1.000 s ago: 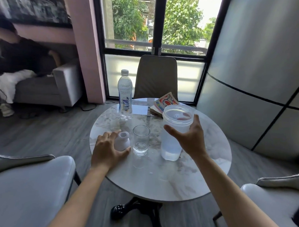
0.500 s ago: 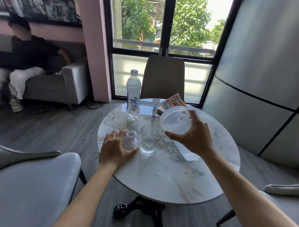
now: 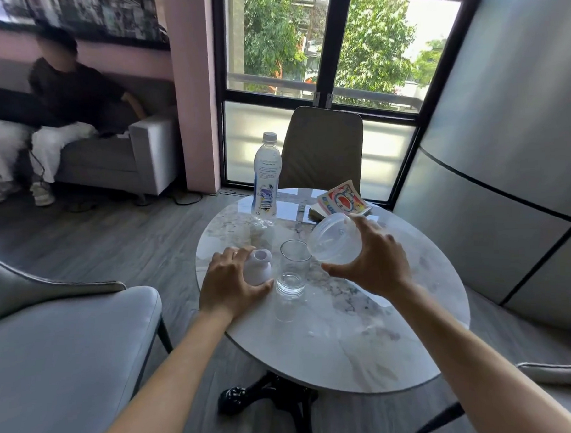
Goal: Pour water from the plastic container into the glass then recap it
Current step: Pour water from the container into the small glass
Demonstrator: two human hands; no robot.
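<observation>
My right hand (image 3: 374, 261) wraps the plastic container (image 3: 336, 240) and tips it steeply, open mouth turned down and left so its rim hangs just above the glass (image 3: 293, 268), which stands upright on the marble tabletop (image 3: 364, 337) between my two hands. The thumb runs under the container's wall and the fingers curl over its far side, a hold that, as I judge it, lets me steer the lip to the rim. I cannot make out a stream of water; the glass looks to carry only a little at its base. My left hand (image 3: 231, 284) rests on the tabletop, fingers curved round the white cap (image 3: 258, 266), kept beside the glass for the recapping to come. A capped water bottle (image 3: 266, 181) and a colourful book (image 3: 341, 202) sit toward the far edge, well apart from the work.

Half a second ago the container was tilted less and held further from the glass; a second ago it stood upright on the tabletop. The left hand has stayed on the cap throughout.
</observation>
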